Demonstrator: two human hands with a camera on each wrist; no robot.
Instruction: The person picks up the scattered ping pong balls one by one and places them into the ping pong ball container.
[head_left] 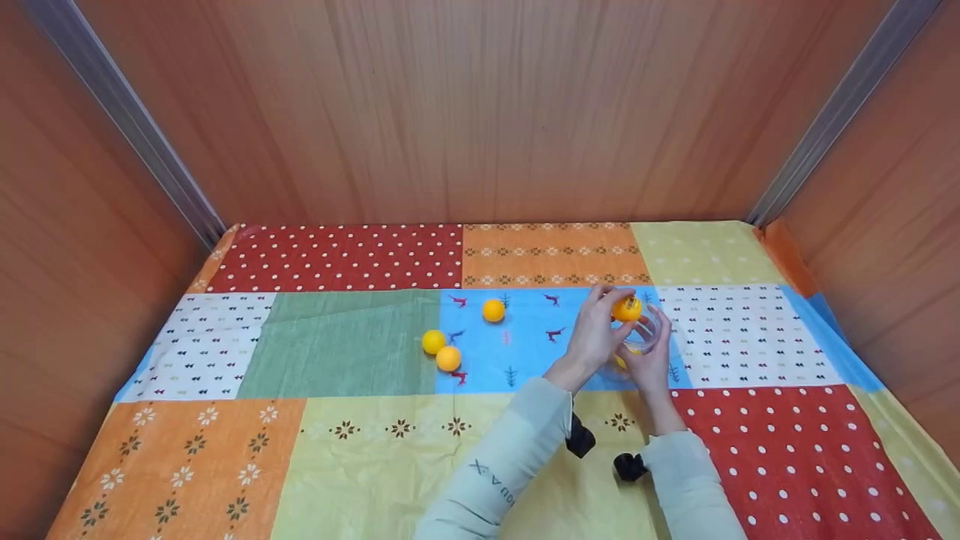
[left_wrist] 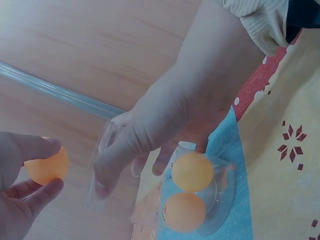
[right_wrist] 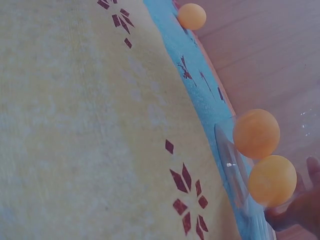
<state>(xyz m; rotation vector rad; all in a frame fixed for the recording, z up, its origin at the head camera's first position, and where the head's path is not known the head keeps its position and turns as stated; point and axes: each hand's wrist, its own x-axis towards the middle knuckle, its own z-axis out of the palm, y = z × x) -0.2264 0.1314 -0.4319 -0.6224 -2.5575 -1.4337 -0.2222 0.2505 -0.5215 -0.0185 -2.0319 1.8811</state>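
My left hand [head_left: 589, 337] pinches an orange table tennis ball [head_left: 627, 308] between thumb and fingertips. It holds the ball just above the mouth of a clear, see-through cup [head_left: 646, 327]. My right hand [head_left: 651, 366] grips that cup around its side near the rim, as the left wrist view also shows. Inside, near the cup's bottom, are two more balls, an upper one [left_wrist: 192, 171] and a lower one [left_wrist: 184, 212]. The cup stands on the blue patch of the cloth, partly hidden by both hands in the head view.
Three loose balls lie left of my hands: one farther back [head_left: 493, 310] and two side by side, a yellow-orange ball [head_left: 433, 342] and an orange ball [head_left: 448, 358]. A patchwork cloth [head_left: 360, 345] covers the table. Wood-grain panels [head_left: 480, 112] rise behind and at both sides.
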